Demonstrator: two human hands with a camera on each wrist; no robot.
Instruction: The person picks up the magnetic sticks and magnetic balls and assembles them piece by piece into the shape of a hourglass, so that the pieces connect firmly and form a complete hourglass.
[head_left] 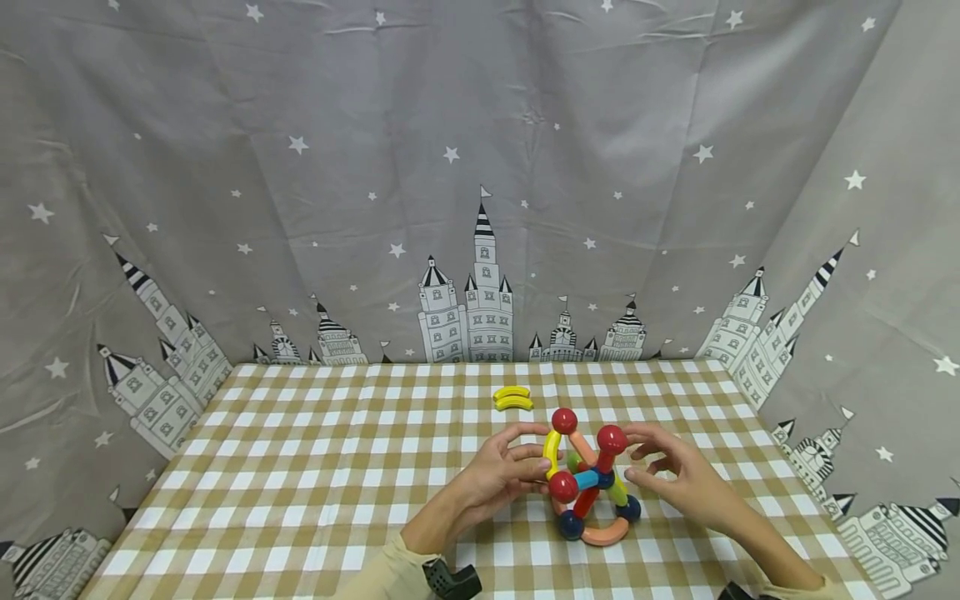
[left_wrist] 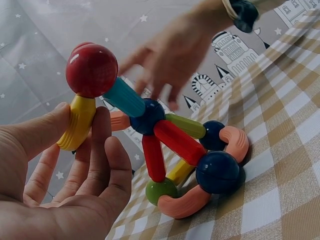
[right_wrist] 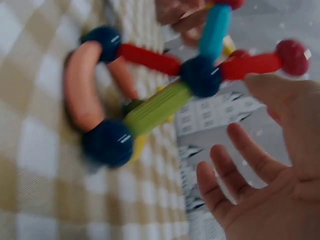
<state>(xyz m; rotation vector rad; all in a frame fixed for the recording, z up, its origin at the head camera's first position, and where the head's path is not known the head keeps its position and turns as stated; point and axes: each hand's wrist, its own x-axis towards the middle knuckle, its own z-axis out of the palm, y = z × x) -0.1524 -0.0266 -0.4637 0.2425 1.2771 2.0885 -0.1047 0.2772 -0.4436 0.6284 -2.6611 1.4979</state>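
Observation:
A toy structure of coloured rods and balls stands on the checked cloth, with a navy ball (head_left: 603,477) at its hub. My left hand (head_left: 498,475) pinches a yellow curved rod (left_wrist: 80,122) between thumb and fingers, just below a red ball (left_wrist: 91,71). From the hub, a light-blue rod (left_wrist: 124,97) and a red rod (right_wrist: 251,66) lead out to red balls. Orange curved rods (head_left: 605,532) and navy balls (head_left: 572,524) form the base. On the right, my right hand (head_left: 678,475) is beside the upper red rod, fingers spread and holding nothing.
Two loose yellow curved rods (head_left: 513,398) lie side by side behind the structure. A checked tablecloth (head_left: 300,467) covers the table. Grey curtains (head_left: 480,100) with stars and castles hang behind and along both sides.

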